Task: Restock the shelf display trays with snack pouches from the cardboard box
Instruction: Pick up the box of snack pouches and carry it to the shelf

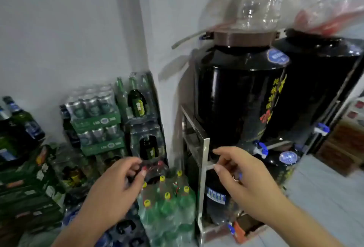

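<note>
No snack pouch, cardboard box or display tray shows in this blurred head view. My left hand (118, 185) hovers low in the middle, fingers loosely curled with nothing in them, in front of a shrink-wrapped pack of dark bottles (155, 170). My right hand (238, 179) hangs beside it at the same height. Its fingers are loosely bent and empty, just in front of the steel rack's post (203, 160).
Large black jars (236, 93) with white-and-blue taps (261, 149) sit on the steel rack at right. Green bottles with yellow caps (169, 203) lie wrapped below my hands. Stacked can packs (96, 120) and beer bottle packs (137, 99) line the wall. Pale floor (325, 197) lies at right.
</note>
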A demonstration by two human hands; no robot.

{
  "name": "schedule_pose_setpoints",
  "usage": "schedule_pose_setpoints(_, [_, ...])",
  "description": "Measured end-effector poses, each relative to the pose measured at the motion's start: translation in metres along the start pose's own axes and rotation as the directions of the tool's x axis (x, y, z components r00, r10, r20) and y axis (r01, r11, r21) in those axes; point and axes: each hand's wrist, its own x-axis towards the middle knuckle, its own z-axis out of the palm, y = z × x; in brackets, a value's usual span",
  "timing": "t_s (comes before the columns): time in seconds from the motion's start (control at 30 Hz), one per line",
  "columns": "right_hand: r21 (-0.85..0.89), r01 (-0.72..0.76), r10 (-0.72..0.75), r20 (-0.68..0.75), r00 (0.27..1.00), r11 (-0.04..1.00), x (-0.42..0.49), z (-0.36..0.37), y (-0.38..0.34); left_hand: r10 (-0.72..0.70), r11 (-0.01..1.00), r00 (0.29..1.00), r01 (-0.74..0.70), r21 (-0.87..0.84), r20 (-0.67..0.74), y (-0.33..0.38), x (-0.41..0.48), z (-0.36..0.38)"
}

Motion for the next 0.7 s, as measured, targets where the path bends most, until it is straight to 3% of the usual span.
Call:
schedule_pose_setpoints(0.1, [-0.21, -0.09, 0.099, 0.033, 0.994, 0.974, -0.032, 0.026, 0.049, 0.192, 0.975, 0.976, -0.203, 0.094, 0.107, 0.02, 0.022, 0.044])
schedule_pose_setpoints(0.3, [-0.304, -0.439, 0.435, -0.085, 0.896, 0.845, -0.124, 0.042, 0.149, 0.377, 0.897, 0.85, -0.434, 0.081, 0.368, 0.068, 0.054, 0.172])
schedule_pose_setpoints(0.53, [-0.258, -0.79, 0.763, -0.217, 0.609, 0.557, -0.236, 0.036, 0.248, 0.486, 0.739, 0.606, -0.67, 0.074, 0.629, 0.147, 0.06, 0.348])
schedule_pose_setpoints(0.7, [-0.162, -0.915, 0.871, -0.281, 0.403, 0.371, -0.304, 0.044, 0.314, 0.482, 0.612, 0.408, -0.79, 0.036, 0.775, 0.198, 0.049, 0.474])
